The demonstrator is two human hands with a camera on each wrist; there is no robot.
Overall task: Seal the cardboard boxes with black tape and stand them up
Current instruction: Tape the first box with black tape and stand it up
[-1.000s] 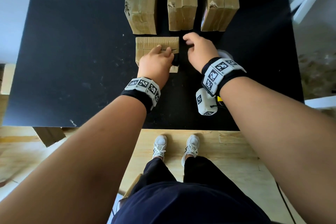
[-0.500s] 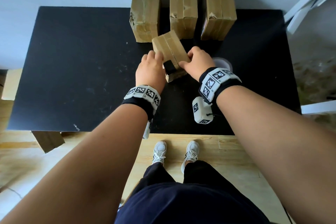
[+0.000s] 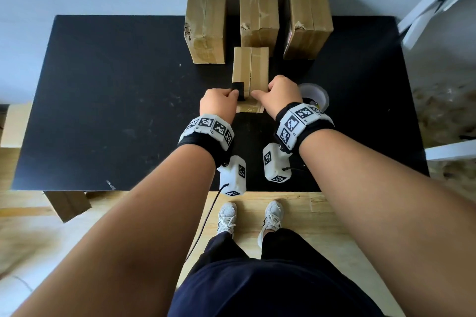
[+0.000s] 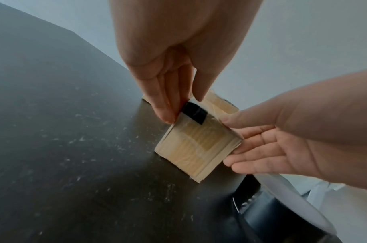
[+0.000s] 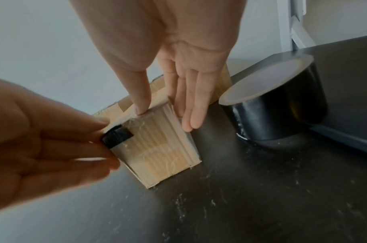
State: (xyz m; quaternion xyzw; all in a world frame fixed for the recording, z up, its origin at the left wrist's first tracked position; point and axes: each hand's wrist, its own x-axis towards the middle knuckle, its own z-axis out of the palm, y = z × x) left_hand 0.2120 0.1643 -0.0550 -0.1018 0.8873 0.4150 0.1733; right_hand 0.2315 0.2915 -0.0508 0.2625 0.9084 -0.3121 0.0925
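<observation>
Your hands hold the small ribbed cardboard box [image 3: 250,69].
Your left hand [image 3: 218,103] pinches its black-taped corner; your right hand [image 3: 279,96] pinches the opposite edge.

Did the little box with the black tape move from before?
Yes. The small cardboard box turned from sideways to pointing at the middle back box, and slid right to line up with it.

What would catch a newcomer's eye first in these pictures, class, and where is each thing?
The left hand and right hand grip a small brown cardboard box at the middle of the black table, a short strip of black tape folded over its near top edge. Behind it three taller brown cardboard boxes stand in a row at the far edge; a black tape roll sits beside the right hand.
</observation>
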